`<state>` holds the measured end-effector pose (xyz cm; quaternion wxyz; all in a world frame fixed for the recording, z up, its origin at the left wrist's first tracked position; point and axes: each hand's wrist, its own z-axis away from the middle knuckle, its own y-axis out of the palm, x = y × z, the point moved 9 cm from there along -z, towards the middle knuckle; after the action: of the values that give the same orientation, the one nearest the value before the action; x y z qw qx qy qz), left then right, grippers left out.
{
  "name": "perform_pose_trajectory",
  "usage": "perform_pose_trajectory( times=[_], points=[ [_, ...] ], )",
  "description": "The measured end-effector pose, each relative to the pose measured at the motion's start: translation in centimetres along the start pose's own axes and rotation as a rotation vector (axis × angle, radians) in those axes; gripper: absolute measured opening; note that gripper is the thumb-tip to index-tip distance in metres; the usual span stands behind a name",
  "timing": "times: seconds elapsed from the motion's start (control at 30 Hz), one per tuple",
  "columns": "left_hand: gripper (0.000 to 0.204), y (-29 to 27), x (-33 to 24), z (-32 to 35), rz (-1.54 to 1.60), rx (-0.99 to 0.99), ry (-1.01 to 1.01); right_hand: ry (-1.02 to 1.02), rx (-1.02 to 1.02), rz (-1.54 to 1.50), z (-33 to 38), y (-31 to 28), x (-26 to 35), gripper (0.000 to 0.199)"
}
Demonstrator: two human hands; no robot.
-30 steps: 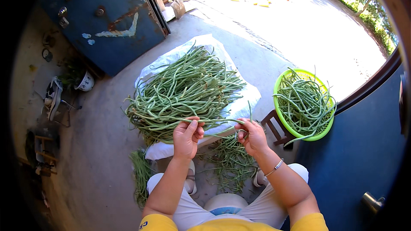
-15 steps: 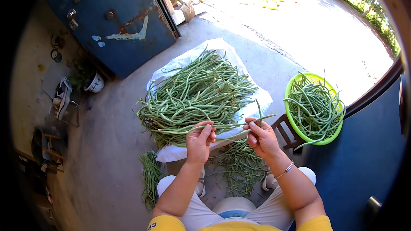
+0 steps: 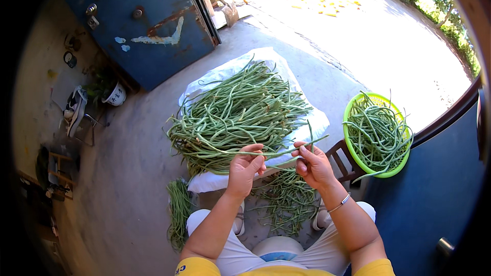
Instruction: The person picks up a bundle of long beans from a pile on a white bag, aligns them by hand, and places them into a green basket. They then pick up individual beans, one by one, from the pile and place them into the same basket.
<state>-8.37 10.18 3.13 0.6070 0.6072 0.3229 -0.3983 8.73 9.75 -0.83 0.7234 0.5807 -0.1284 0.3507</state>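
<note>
Farmhouse doorway (rural): blue metal door, concrete yard.

two hands, one green basket, one white sack

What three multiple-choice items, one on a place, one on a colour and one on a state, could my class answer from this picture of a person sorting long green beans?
1. Where does the big pile of long green beans lie?
A. on the white plastic sheet
B. in a bucket
C. on a chair

2. What colour is the round plastic basket at the person's right?
A. red
B. bright green
C. black

3. How is the single long green bean held?
A. by the right hand alone
B. lying loose on the ground
C. between both hands

Answers:
1 A, the sheet shows white around the pile.
2 B, its rim is lime green.
3 C, the left hand and the right hand each pinch it.
</note>
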Motion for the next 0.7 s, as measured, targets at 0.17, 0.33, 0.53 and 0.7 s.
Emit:
perform_pose_trajectory(
  times=[0.17, 0.33, 0.53, 0.7],
  points=[
    [0.015, -1.5, -0.6, -0.2, 0.058, -0.057, 0.019, -0.102, -0.071, 0.102, -0.2, -0.9, 1.7, 0.019],
    [0.015, -4.5, -3.9, -0.6, 0.051, -0.181, 0.132, -0.213, -0.237, 0.095, -0.3, -3.9, 4.5, 0.018],
    [0.014, -4.9, -4.6, -0.1, -0.155, -0.163, 0.192, -0.212, -0.264, 0.049, -0.1, -4.4, 5.0, 0.017],
    [0.015, -6.0, -4.6, 0.0, -0.248, -0.209, 0.155, -0.243, -0.226, 0.032, -0.4, -4.4, 5.4, 0.017]
  ],
)
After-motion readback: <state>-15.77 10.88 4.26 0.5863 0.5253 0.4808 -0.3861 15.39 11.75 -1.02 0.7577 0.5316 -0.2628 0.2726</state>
